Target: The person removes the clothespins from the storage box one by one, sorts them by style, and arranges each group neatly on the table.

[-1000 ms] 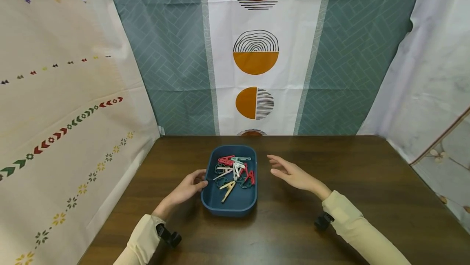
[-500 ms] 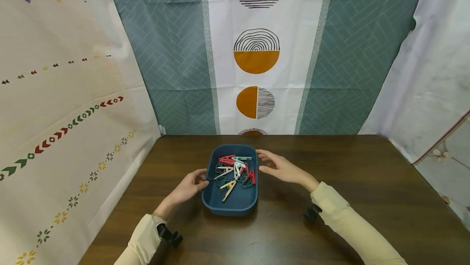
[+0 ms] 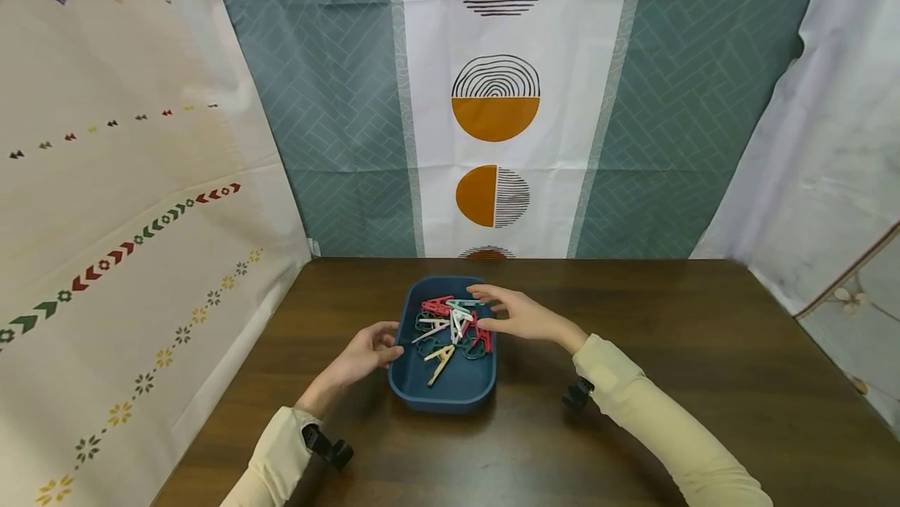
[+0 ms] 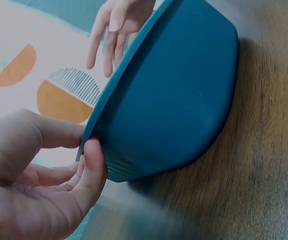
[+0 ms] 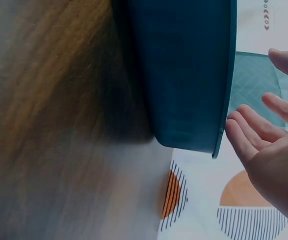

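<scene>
A dark blue rectangular bin [image 3: 450,394] stands on the table, holding several clothespins in red, white, pale green and yellow, with green cord among them. My left hand [image 3: 364,355] pinches the bin's left rim between thumb and fingers, as the left wrist view [image 4: 44,170] also shows. Over the right edge of the bin hovers my right hand [image 3: 523,315], its fingers spread and relaxed above the clothespins. Nothing is in its grasp in the right wrist view. A yellow clothespin [image 3: 441,365] lies nearest the front; a red clothespin [image 3: 483,337] lies below the right thumb.
The brown wooden table [image 3: 668,382] extends on both sides of the bin. A patterned curtain [image 3: 337,101] hangs behind the table's far edge, and a white embroidered cloth [image 3: 141,218] hangs on the left.
My right hand has moved left, from beside the bin to above its right part. My left hand keeps its hold on the rim, and the bin stays in place.
</scene>
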Demonstrator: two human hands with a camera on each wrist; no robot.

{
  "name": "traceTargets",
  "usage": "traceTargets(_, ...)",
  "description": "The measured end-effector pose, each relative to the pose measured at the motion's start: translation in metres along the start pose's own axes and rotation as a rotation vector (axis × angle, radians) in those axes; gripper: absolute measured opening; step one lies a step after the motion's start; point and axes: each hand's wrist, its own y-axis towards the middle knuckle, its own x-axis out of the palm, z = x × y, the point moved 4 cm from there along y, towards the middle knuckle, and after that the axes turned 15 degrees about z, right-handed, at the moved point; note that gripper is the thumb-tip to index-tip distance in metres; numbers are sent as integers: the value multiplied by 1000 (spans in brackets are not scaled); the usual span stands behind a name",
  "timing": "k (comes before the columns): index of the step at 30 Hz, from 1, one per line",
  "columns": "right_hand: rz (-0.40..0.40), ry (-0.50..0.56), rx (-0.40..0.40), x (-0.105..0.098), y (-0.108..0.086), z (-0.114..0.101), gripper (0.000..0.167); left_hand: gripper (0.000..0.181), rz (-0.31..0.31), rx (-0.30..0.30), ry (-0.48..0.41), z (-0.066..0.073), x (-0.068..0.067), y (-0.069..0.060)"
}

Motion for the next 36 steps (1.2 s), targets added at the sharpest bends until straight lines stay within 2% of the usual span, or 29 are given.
traceTargets(2,-15,-5,-15,2,4,0,65,50,8,-39,9,-2,0,1)
traceTargets(5,-41,-21,-34,5,10,0,66,50,6,-65,17,-5,1,1)
traceTargets(12,-121,-59,-42,12,22,3,68,51,4,-79,12,-6,0,1)
traceTargets(15,-145,-146,-53,15,26,4,71,50,13,-83,18,-4,0,-1)
traceTargets(19,-174,-326,-81,20,32,2,77,48,25,-101,30,-5,0,-1)
traceTargets(22,-193,-407,-92,25,34,0,79,48,33,-115,25,-6,0,-2)
traceTargets(31,-207,-485,-51,36,39,0,78,48,23,-123,1,-8,1,-1)
traceTargets(36,-203,-569,-50,40,42,4,77,48,32,-130,-7,-8,1,0)
